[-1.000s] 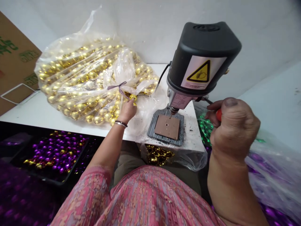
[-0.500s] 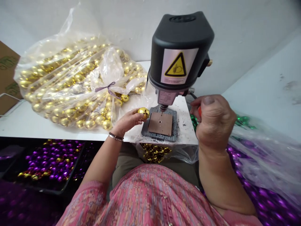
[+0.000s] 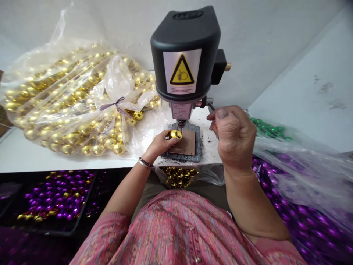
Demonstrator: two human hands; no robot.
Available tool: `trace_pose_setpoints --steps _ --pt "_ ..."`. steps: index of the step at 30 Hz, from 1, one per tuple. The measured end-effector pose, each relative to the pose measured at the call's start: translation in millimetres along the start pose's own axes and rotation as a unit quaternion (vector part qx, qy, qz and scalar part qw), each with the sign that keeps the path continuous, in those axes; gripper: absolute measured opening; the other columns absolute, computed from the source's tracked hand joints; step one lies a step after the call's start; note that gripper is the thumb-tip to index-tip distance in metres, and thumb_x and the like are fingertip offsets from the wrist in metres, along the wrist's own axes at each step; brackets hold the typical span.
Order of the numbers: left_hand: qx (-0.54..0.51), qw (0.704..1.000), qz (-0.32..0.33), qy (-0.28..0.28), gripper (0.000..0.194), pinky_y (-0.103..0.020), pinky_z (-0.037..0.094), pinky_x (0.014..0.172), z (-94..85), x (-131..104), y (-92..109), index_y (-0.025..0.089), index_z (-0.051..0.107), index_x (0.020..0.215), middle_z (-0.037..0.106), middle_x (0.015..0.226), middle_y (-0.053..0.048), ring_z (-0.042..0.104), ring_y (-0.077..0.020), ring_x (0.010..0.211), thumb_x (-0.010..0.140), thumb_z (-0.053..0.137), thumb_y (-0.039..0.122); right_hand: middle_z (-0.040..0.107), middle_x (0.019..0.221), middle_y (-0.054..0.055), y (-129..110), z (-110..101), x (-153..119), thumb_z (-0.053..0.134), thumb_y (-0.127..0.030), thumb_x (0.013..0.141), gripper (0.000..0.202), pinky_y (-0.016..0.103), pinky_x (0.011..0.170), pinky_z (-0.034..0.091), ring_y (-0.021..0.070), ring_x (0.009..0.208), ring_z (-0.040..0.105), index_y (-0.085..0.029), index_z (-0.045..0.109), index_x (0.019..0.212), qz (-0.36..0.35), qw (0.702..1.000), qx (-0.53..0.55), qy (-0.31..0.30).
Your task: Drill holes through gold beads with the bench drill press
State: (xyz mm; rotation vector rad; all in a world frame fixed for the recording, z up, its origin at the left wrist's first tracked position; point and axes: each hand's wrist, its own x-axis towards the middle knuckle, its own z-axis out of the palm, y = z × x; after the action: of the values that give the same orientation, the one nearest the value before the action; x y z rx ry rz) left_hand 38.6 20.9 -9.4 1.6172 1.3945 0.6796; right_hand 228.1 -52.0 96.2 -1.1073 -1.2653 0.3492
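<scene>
The left grip (image 3: 159, 143) reaches forward with its wrist nearly straight, thumb nearest the wearer and fingers behind, pinched around a shiny gold ball (image 3: 176, 135) with a mirror-like faceted surface. The ball sits at the fingertips, over the flat brown board (image 3: 189, 144) and beneath the chuck of the black drill press (image 3: 185, 40); whether it touches the bit cannot be told. The right grip (image 3: 234, 136), raised to the right of the left one, is curled in a fist around the lever (image 3: 211, 107), a bit of red showing between its fingers. Left of the ball, a filmy clear bag (image 3: 68, 103) of glossy round gold beads slumps on the smooth white desk (image 3: 33, 161). Half a second ago the ball was left of the board; now it overlaps it, while the right grip stays closed.
</scene>
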Motion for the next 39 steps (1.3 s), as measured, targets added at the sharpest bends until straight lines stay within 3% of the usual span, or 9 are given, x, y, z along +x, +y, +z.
trace_pose_setpoints --steps 4,10,14,29,36,39 --pt "0.070 0.997 0.018 0.005 0.049 -0.030 0.050 0.078 2.2 0 6 0.016 0.068 0.118 0.074 0.103 -0.006 0.066 -0.0205 0.090 0.077 0.073 0.042 0.044 0.057 -0.005 2 0 -1 0.048 -0.054 0.093 0.042 0.021 0.054 0.036 0.0031 0.052 0.040 -0.018 0.059 0.075 0.001 1.000 0.017 -0.010" --pt "0.123 0.992 0.033 -0.012 0.044 -0.026 0.050 0.075 8.6 -4 19 0.018 0.067 0.118 0.074 0.097 -0.002 0.065 -0.0173 0.084 0.078 0.072 0.036 0.044 0.057 -0.006 3 -1 -2 0.051 -0.054 0.092 0.040 0.022 0.051 0.033 0.0029 0.052 0.039 -0.020 0.060 0.075 0.013 0.999 0.028 -0.013" --pt "0.153 0.985 0.081 -0.008 0.046 -0.027 0.050 0.081 14.8 -3 18 0.017 0.066 0.120 0.074 0.106 -0.005 0.066 -0.0181 0.089 0.077 0.074 0.029 0.044 0.057 -0.006 3 -3 -3 0.052 -0.052 0.093 0.037 0.022 0.051 0.033 0.0033 0.052 0.039 -0.020 0.060 0.076 0.015 0.999 0.029 -0.020" --pt "0.090 0.992 0.080 -0.030 0.041 -0.028 0.049 0.082 17.6 -1 8 0.019 0.068 0.116 0.074 0.102 -0.003 0.066 -0.0198 0.091 0.077 0.074 0.031 0.065 0.071 -0.003 40 0 -27 0.052 -0.034 0.093 0.023 0.021 0.061 0.046 0.0057 0.064 0.058 -0.020 0.066 0.082 -0.083 0.996 -0.031 0.007" --pt "0.055 0.995 0.073 -0.035 0.046 -0.028 0.049 0.084 18.3 -2 5 0.017 0.066 0.121 0.074 0.106 -0.004 0.066 -0.0197 0.094 0.077 0.075 0.030 0.068 0.076 -0.001 73 9 -41 0.052 -0.033 0.091 0.021 0.025 0.067 0.051 0.0093 0.073 0.064 -0.020 0.066 0.086 -0.071 0.997 0.001 0.024" --pt "0.048 0.996 0.066 -0.034 0.049 -0.027 0.049 0.084 19.3 -2 4 0.018 0.065 0.123 0.074 0.106 -0.003 0.066 -0.0197 0.095 0.076 0.075 0.029 0.067 0.075 -0.001 73 11 -39 0.051 -0.037 0.091 0.024 0.026 0.065 0.050 0.0100 0.071 0.064 -0.019 0.065 0.084 -0.073 0.997 0.013 0.023"
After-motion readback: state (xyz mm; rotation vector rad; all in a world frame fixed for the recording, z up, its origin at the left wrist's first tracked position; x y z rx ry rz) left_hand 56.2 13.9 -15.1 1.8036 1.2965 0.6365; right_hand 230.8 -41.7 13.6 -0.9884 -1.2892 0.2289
